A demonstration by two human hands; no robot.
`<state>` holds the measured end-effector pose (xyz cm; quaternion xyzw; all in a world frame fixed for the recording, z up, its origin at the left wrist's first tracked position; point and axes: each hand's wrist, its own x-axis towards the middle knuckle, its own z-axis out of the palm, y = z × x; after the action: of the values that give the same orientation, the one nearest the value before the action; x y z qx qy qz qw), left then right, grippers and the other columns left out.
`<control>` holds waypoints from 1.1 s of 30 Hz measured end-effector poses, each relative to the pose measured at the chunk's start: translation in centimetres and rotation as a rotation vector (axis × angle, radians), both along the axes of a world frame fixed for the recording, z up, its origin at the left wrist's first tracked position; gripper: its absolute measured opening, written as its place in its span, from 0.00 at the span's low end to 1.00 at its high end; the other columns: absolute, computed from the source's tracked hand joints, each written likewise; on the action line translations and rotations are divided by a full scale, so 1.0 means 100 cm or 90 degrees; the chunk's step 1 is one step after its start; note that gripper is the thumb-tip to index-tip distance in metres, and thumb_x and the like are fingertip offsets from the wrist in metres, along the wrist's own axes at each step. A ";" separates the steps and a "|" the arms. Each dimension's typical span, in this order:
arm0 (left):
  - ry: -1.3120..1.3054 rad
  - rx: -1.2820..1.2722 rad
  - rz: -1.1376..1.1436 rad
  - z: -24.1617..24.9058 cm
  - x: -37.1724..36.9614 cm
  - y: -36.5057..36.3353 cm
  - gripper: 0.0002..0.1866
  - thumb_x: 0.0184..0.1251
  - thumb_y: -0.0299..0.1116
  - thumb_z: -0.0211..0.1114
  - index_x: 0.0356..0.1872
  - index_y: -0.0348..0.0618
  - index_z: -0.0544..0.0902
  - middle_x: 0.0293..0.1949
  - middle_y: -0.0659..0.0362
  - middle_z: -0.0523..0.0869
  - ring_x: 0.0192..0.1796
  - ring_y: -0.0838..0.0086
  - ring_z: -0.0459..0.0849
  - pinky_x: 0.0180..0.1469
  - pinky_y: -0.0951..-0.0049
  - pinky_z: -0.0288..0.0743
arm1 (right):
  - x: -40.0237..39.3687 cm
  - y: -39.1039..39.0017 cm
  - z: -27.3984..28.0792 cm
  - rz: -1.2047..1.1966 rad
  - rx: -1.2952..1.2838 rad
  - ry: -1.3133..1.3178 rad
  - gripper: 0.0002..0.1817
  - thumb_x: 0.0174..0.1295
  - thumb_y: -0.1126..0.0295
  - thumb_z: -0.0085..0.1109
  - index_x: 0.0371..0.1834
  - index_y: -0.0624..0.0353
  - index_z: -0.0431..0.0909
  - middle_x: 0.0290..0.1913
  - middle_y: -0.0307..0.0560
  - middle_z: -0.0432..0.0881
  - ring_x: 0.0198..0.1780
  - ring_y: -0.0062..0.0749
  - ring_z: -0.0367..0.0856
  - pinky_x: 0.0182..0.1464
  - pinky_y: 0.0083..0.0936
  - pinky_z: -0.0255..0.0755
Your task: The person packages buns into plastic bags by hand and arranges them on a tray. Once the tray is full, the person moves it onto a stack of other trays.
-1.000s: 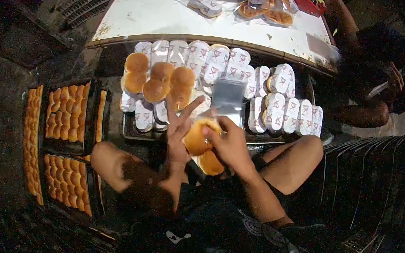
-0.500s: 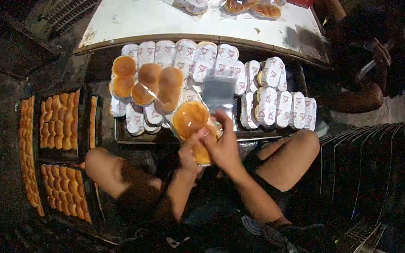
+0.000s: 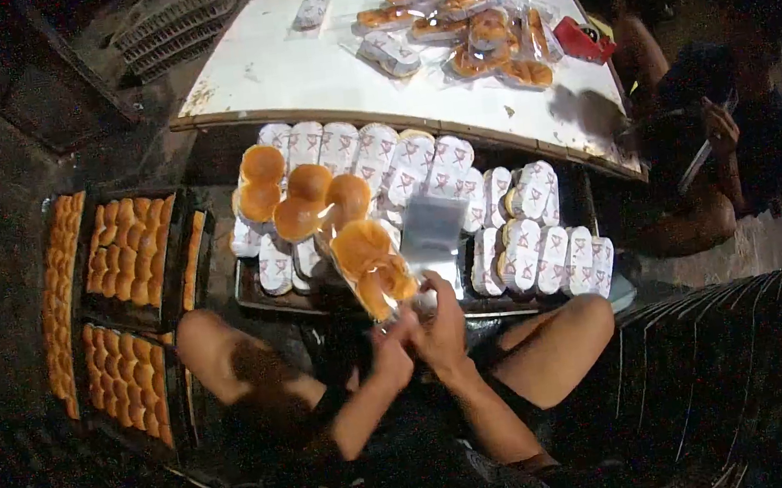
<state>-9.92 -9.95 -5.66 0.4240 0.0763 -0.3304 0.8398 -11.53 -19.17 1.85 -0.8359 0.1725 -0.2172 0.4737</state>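
A golden bun in a clear plastic bag (image 3: 366, 258) points away from me, tilted over the front edge of a dark tray (image 3: 268, 304). At its near end my left hand (image 3: 392, 350) is closed on the bag. My right hand (image 3: 439, 330) is closed at the same end, beside the left; its fingers partly hide the plastic there. Just beyond the right hand lies a stack of clear plastic bags (image 3: 434, 225). Several unbagged buns (image 3: 304, 201) rest on the tray to the left, on top of buns in printed white paper (image 3: 381, 154).
Behind the tray, a white table (image 3: 284, 63) carries bagged buns (image 3: 472, 27) and a red item (image 3: 584, 39). Racks of golden buns (image 3: 126, 250) stand at left. At right, another person's hand (image 3: 721, 127) holds something thin and pale. My bent knees flank the tray's front.
My hands have shifted from the bun's middle to its near end, and the bun now shows more fully. The camera view has tilted, bringing more of the table into sight.
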 end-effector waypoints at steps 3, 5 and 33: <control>0.063 -0.021 0.090 0.059 -0.004 -0.017 0.19 0.56 0.30 0.57 0.49 0.38 0.68 0.43 0.59 0.75 0.44 0.77 0.73 0.46 0.76 0.67 | 0.009 -0.035 -0.011 0.041 -0.024 0.202 0.15 0.50 0.68 0.55 0.41 0.60 0.72 0.27 0.52 0.78 0.27 0.43 0.78 0.30 0.33 0.70; -0.160 0.136 -0.168 0.037 0.014 -0.012 0.29 0.47 0.28 0.61 0.54 0.37 0.63 0.50 0.56 0.71 0.53 0.68 0.68 0.54 0.69 0.61 | 0.039 -0.079 0.001 -0.061 0.030 0.070 0.11 0.53 0.66 0.51 0.27 0.63 0.76 0.23 0.53 0.78 0.25 0.41 0.77 0.29 0.31 0.69; -0.476 0.250 -0.014 0.032 0.005 -0.023 0.12 0.55 0.27 0.57 0.41 0.41 0.74 0.29 0.57 0.74 0.30 0.72 0.73 0.33 0.76 0.67 | 0.011 -0.023 -0.012 -0.086 0.837 -0.112 0.28 0.62 0.52 0.33 0.61 0.58 0.53 0.52 0.51 0.66 0.52 0.35 0.65 0.55 0.30 0.59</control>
<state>-9.39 -12.22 -2.47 0.6677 -0.1768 -0.1416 0.7092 -10.39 -21.43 0.66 -0.3391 0.2820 -0.1635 0.8825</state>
